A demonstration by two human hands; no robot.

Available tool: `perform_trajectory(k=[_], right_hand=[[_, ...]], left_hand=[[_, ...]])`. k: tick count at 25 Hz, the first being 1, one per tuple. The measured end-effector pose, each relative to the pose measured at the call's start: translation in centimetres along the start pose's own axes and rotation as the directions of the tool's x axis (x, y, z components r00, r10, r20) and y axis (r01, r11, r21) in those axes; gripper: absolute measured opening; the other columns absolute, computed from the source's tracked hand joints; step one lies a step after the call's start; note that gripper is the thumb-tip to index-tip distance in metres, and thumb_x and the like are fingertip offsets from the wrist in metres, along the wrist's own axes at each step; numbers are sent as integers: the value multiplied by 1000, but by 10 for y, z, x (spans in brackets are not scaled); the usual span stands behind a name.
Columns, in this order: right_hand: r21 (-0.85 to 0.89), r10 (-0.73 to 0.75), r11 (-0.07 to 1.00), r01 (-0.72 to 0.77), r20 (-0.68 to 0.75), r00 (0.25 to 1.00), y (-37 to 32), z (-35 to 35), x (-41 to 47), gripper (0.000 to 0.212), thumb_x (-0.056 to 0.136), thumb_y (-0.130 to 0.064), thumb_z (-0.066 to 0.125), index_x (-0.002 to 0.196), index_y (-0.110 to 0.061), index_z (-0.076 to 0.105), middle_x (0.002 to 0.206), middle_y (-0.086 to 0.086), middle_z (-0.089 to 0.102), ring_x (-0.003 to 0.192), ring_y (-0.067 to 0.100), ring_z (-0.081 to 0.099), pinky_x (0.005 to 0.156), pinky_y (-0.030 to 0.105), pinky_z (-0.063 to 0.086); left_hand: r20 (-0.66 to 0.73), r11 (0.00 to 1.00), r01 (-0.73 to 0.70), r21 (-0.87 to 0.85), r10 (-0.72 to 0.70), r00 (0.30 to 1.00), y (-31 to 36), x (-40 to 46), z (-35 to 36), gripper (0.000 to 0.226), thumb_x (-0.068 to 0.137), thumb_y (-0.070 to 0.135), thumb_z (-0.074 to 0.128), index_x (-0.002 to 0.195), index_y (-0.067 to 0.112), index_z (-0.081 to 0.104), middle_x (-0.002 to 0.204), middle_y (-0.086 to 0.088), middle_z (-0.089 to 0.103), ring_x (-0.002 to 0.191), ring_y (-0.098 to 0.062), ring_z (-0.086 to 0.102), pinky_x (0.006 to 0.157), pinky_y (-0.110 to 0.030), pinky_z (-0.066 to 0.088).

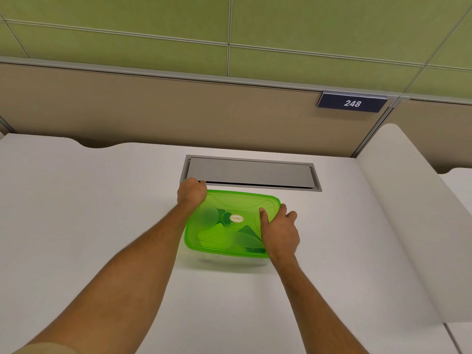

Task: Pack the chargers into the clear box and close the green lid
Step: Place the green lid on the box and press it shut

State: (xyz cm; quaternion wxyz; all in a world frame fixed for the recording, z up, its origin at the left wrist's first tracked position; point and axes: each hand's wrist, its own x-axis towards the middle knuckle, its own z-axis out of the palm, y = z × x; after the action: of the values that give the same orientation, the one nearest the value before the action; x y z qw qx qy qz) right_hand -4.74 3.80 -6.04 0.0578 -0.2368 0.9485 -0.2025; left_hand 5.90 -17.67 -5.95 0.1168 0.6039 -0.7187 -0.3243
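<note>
The green translucent lid (229, 236) lies on top of the clear box (229, 261), whose near wall shows faintly under the lid's front edge. Dark and pale shapes of chargers (249, 232) show blurred through the lid. My left hand (192, 191) is curled over the lid's far left corner. My right hand (279, 232) lies flat on the lid's right side, thumb pressed on top and fingers spread over the right edge.
The box stands on a white desk (102, 226). Just behind it is a grey cable-tray flap (250, 172) set in the desk. A beige partition with a "248" sign (352, 103) rises at the back. A white divider (408, 200) runs along the right.
</note>
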Motion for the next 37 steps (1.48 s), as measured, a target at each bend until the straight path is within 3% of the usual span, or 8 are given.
perform_trajectory(k=[6, 10, 13, 17, 23, 28, 31, 37], right_hand=[[14, 19, 1000, -19, 1, 1000, 0, -1, -1, 68, 92, -63, 35, 139, -15, 35, 123, 15, 45, 90, 38, 63, 60, 32, 40], [12, 26, 1000, -26, 20, 999, -1, -2, -1, 67, 92, -62, 35, 140, -15, 34, 123, 16, 44, 90, 39, 63, 61, 34, 40], [12, 25, 1000, -25, 22, 999, -1, -2, -1, 67, 92, -62, 36, 140, -15, 34, 124, 16, 44, 90, 41, 63, 61, 35, 41], [14, 29, 999, -29, 15, 999, -2, -1, -1, 68, 92, -63, 36, 139, -14, 35, 124, 17, 45, 90, 41, 63, 61, 35, 40], [10, 30, 999, -30, 29, 999, -2, -2, -1, 68, 92, -63, 35, 139, -14, 35, 126, 18, 45, 93, 43, 63, 62, 36, 40], [-2, 28, 1000, -28, 16, 999, -3, -1, -1, 67, 92, -62, 34, 138, -13, 36, 125, 18, 45, 91, 42, 63, 61, 36, 40], [-7, 30, 1000, -30, 9, 999, -3, 0, -2, 67, 92, -62, 34, 137, -13, 36, 124, 18, 46, 90, 42, 63, 61, 36, 39], [-10, 33, 999, -33, 1, 999, -3, 2, -1, 67, 93, -62, 33, 136, -11, 37, 125, 18, 46, 92, 43, 62, 62, 36, 39]], left_hand=[[-66, 994, -28, -106, 21, 998, -1, -9, -6, 48, 91, 42, 47, 66, 3, 60, 82, -19, 68, 80, -36, 61, 65, -33, 42], [-13, 998, -31, 51, 32, 999, -2, -30, -10, 62, 93, 56, 32, 100, 4, 65, 109, -19, 66, 100, -38, 59, 81, -39, 45], [15, 975, -10, 224, 7, 1000, -18, -54, -8, 66, 92, 58, 26, 120, 5, 54, 122, -18, 59, 113, -38, 54, 88, -40, 42], [-22, 968, 79, 237, -76, 997, -44, -83, -5, 69, 93, 58, 21, 112, 4, 60, 117, -19, 63, 109, -38, 56, 86, -40, 42], [-58, 989, 142, 29, -141, 988, -47, -94, -8, 69, 94, 57, 25, 109, 2, 62, 113, -22, 64, 106, -39, 57, 84, -41, 45], [-23, 972, 85, 217, -82, 996, -42, -98, -13, 81, 85, 72, 21, 94, 5, 67, 99, -16, 69, 94, -34, 62, 73, -33, 43], [21, 967, 144, 210, -152, 988, -39, -103, -16, 84, 85, 72, 16, 91, 7, 67, 92, -12, 70, 83, -33, 66, 78, -37, 54], [-99, 973, 221, 70, -214, 972, -35, -114, -10, 73, 95, 55, 14, 106, 3, 64, 107, -19, 67, 100, -37, 61, 80, -40, 47]])
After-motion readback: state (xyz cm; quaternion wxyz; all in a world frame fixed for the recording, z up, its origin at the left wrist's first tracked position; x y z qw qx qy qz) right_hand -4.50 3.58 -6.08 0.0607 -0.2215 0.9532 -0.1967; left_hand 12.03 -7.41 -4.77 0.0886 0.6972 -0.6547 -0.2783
